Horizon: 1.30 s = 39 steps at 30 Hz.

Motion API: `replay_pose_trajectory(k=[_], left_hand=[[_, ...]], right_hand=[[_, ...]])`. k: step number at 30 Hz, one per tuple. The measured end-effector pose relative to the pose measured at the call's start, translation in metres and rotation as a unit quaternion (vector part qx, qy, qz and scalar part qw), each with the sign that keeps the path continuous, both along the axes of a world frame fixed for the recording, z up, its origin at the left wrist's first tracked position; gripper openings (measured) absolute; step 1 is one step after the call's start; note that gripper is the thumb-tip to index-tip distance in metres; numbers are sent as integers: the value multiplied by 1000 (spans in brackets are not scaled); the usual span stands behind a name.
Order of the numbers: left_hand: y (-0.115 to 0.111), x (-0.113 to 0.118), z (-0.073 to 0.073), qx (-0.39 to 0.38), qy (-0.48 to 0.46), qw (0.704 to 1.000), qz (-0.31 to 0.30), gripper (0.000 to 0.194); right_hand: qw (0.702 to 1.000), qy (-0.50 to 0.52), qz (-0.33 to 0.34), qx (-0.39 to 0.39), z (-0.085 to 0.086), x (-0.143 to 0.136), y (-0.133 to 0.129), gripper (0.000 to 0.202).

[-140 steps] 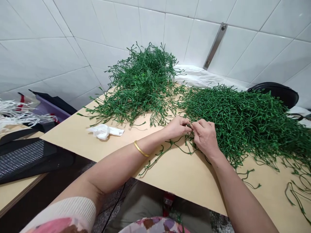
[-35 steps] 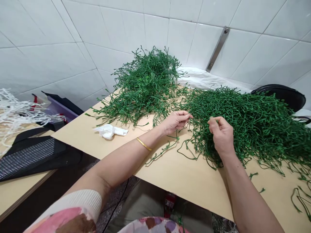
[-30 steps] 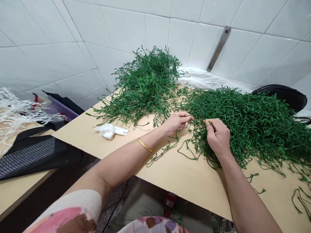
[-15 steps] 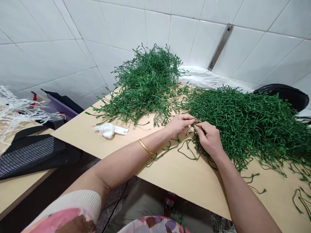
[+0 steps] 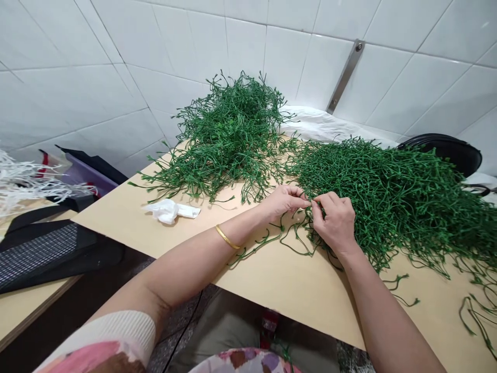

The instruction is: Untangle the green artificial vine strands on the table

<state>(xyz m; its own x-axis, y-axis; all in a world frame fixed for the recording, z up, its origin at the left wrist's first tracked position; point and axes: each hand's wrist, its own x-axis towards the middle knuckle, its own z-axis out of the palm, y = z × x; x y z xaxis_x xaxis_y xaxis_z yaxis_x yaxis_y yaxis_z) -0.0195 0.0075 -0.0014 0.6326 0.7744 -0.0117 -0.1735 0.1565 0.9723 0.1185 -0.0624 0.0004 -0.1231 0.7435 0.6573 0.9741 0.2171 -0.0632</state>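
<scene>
Both hands meet at the near left edge of the right-hand pile of green stems [image 5: 380, 191]. My left hand [image 5: 285, 201], below a gold bangle, pinches thin green strands between thumb and fingers. Close against its fingertips, my right hand [image 5: 334, 220] is closed with thumb and forefinger on the same strands; their ends are mostly hidden by the fingers. Loose green strands [image 5: 298, 243] lie on the tabletop just under the hands. Another heap of green stems [image 5: 233, 129] rises at the back left.
A crumpled white tissue [image 5: 166, 211] lies left on the wooden table [image 5: 248, 280]. A black round bag [image 5: 446, 150] and white plastic [image 5: 322, 124] are behind the piles. White strands [image 5: 31, 181] and black mesh fabric [image 5: 42, 254] lie on another table at far left.
The view has shifted slightly. My right hand has turned, its fingers curling closer in beside my left fingertips. The piles look the same.
</scene>
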Motion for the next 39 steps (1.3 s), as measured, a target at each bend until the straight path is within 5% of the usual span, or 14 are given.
replay_pose_trajectory(k=[12, 19, 27, 39], left_hand=[[0, -5, 8, -76, -23, 996, -29, 19], [-3, -4, 10, -68, -10, 997, -32, 26], [0, -5, 7, -78, 21, 996, -26, 25], [-6, -1, 5, 33, 16, 999, -37, 25]], right_hand=[[934, 287, 161, -138, -1, 5, 4, 23], [952, 239, 154, -111, -1, 6, 5, 25], [935, 266, 173, -156, 2, 4, 2, 28], [990, 94, 65, -84, 7, 2, 0, 20]])
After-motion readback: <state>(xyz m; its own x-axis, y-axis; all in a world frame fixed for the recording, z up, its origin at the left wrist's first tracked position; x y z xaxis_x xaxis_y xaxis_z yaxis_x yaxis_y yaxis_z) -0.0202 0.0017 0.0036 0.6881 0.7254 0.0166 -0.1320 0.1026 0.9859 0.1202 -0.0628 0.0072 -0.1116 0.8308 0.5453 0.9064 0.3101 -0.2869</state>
